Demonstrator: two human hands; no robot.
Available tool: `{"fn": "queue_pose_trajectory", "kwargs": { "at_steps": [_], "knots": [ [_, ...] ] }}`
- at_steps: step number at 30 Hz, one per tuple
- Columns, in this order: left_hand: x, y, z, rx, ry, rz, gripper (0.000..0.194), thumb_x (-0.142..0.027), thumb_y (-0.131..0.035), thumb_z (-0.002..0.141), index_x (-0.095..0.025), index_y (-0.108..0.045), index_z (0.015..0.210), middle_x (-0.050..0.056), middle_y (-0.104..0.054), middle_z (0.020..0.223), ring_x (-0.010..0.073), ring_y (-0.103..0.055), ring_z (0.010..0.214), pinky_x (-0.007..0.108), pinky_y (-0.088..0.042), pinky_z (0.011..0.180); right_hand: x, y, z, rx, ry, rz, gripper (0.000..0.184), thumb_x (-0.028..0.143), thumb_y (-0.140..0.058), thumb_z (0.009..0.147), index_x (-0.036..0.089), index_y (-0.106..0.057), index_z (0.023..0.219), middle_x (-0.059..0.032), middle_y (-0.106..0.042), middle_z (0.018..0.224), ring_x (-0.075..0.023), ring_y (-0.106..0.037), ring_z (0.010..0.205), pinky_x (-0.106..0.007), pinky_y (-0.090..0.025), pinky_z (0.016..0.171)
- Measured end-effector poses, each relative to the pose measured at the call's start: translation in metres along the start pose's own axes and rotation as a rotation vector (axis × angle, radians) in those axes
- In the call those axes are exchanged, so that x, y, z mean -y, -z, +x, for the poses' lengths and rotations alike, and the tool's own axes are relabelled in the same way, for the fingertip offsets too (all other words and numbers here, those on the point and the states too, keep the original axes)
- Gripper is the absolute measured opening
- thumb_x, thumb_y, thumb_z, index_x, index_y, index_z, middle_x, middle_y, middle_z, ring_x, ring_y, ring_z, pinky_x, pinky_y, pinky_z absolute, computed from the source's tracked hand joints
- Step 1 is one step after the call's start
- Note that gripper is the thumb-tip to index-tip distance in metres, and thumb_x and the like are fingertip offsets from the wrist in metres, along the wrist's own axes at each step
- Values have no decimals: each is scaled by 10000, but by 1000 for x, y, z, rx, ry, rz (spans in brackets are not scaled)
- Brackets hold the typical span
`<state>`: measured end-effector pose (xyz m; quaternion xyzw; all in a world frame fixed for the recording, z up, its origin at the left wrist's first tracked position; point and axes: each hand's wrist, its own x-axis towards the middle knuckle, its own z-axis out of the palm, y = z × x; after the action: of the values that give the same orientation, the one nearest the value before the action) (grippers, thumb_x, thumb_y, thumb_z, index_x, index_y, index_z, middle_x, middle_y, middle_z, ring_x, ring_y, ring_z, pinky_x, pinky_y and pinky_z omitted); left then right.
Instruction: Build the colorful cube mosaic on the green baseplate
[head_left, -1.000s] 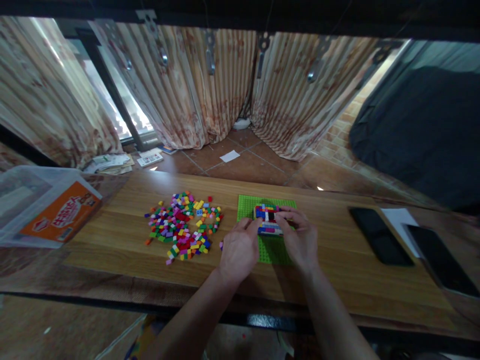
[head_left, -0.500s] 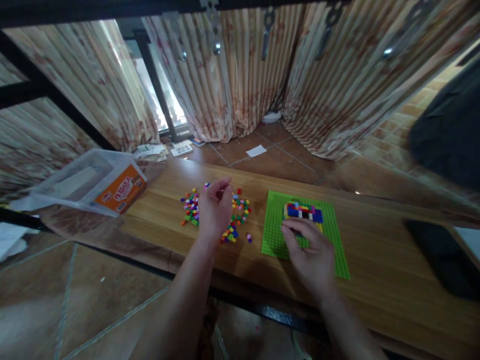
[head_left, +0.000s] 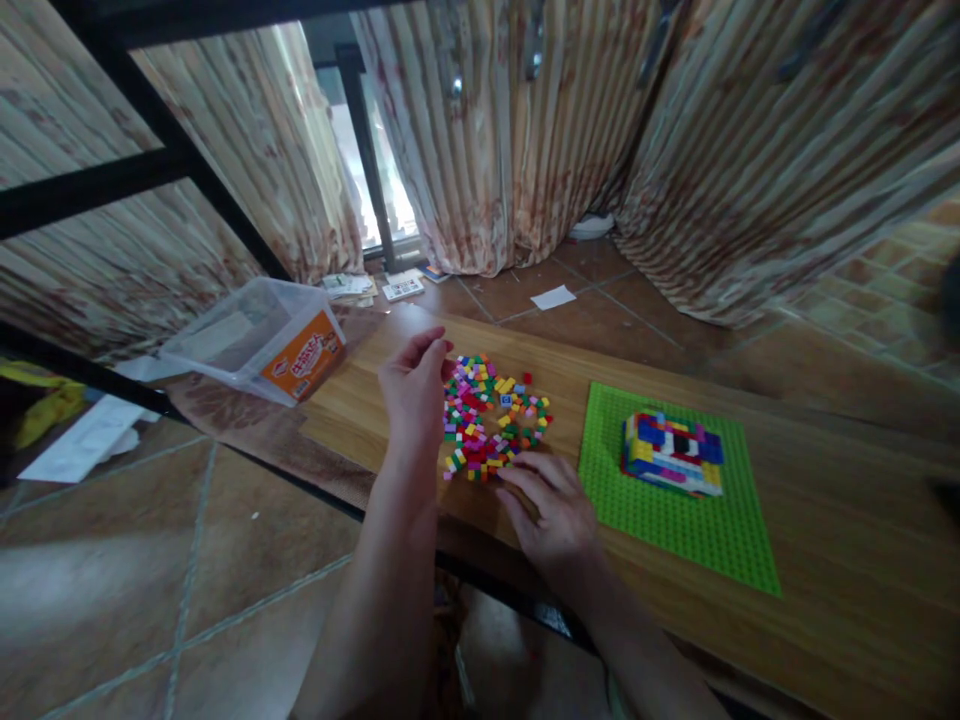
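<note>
A loose pile of small multicoloured building bricks (head_left: 480,405) lies on the wooden tabletop. My left hand (head_left: 415,385) hovers at the pile's left edge with fingers curled and thumb pressed in; whatever they may hold is hidden. At the near right edge of the pile is my right hand (head_left: 553,508), its fingers stretched forward and thumb apart, fingertips close to the bricks. Further right, a blocky multicoloured brick model (head_left: 673,455) stands on a green studded baseplate (head_left: 675,535), with neither hand touching it.
A clear plastic bin (head_left: 247,335) with an orange label stands left of the pile. Dark metal frame bars (head_left: 210,220) cross the left side. Beyond the table (head_left: 840,520) are patterned curtains (head_left: 570,120) and a white paper (head_left: 553,297) on the tiled floor.
My right hand has left the brick model and moved left to the pile. My left hand has shifted from over the bricks to their left edge. The view has turned left.
</note>
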<state>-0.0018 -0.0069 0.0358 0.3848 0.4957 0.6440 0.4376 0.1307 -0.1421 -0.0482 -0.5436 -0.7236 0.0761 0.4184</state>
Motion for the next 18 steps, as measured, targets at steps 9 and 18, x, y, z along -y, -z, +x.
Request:
{"fn": "queue_pose_trajectory", "kwargs": {
  "at_steps": [9,18],
  "knots": [
    [-5,9,2,11,80,-170,174,-176,-658,688,-152,-727,846,-18,-659,719,32,-522,516,169,-416,541,20,-34,21,115,26,-146,279,283,-552,939,228,-678,1182,-132,-548,1346,-297,-495,1205,-490,-452,989],
    [-7,18,5,25,126,-203,163,-170,-649,727,-154,-723,871,-5,-671,743,38,-534,539,179,-430,559,15,-41,34,249,77,-236,268,303,-537,952,264,-690,1168,-124,-442,1492,-337,-359,1369,-555,-379,1062]
  ]
}}
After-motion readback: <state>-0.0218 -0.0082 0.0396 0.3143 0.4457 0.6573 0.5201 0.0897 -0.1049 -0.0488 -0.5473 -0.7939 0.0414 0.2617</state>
